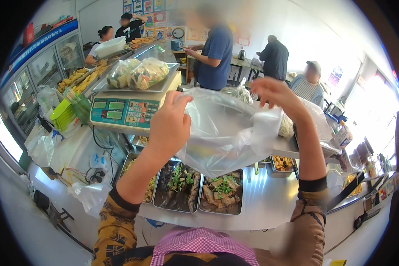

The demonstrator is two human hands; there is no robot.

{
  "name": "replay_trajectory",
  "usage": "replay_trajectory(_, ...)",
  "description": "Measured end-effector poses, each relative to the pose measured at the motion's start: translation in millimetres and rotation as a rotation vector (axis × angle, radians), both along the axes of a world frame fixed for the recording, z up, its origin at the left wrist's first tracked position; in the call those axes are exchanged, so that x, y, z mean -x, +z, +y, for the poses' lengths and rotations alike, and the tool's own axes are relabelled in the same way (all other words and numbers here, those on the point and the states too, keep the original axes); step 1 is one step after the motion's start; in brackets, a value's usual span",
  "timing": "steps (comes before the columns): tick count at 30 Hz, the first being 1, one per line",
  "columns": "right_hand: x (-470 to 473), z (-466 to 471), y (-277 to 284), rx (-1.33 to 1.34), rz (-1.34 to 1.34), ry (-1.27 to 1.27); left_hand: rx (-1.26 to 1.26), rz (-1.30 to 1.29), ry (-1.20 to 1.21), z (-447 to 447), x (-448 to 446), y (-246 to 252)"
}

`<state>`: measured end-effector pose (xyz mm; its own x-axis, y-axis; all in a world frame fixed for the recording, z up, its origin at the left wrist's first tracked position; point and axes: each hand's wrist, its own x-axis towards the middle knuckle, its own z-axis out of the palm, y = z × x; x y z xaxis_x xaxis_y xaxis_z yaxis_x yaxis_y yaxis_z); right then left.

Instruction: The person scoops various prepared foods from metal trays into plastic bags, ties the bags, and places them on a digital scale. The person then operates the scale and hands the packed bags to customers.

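Note:
A clear plastic bag hangs wide at the mouth between my hands, above the counter. My left hand pinches its left rim between thumb and fingers. At the bag's upper right, my right hand has its fingers bent and spread; whether they grip the film cannot be told. Beyond my left hand stands a digital price scale, with filled plastic bags on its metal pan. Under the bag are metal trays of cooked fish with green herbs and of darker fish.
Green plates are stacked at the left, near fried food. A tray of cubed food lies at the right. A person in a blue shirt stands across the counter; several other people are farther back. A metal shelf edge crosses above the trays.

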<state>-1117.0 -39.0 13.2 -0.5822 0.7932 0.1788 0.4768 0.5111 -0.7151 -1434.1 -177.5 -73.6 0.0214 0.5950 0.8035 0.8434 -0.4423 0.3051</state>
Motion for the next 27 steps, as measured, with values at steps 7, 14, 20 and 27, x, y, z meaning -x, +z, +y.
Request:
replay_trajectory(7,44.3,150.3,-89.8,-0.13,-0.141,-0.178,0.068,0.064,0.062,28.9,13.0,20.1)
replay_trajectory(14,54.5,176.5,-46.2,-0.622,-0.606,-0.256,0.092,0.075,-0.012,60.2,30.2,21.5)
replay_trajectory(20,74.5,131.8,86.3,-0.801,-0.13,-0.304,0.181,0.13,0.05,94.5,28.1,41.8)
replay_trajectory(27,110.5,81.7,150.6,-0.266,0.56,0.099,0.24,-0.005,-0.019,148.4,0.1,43.9)
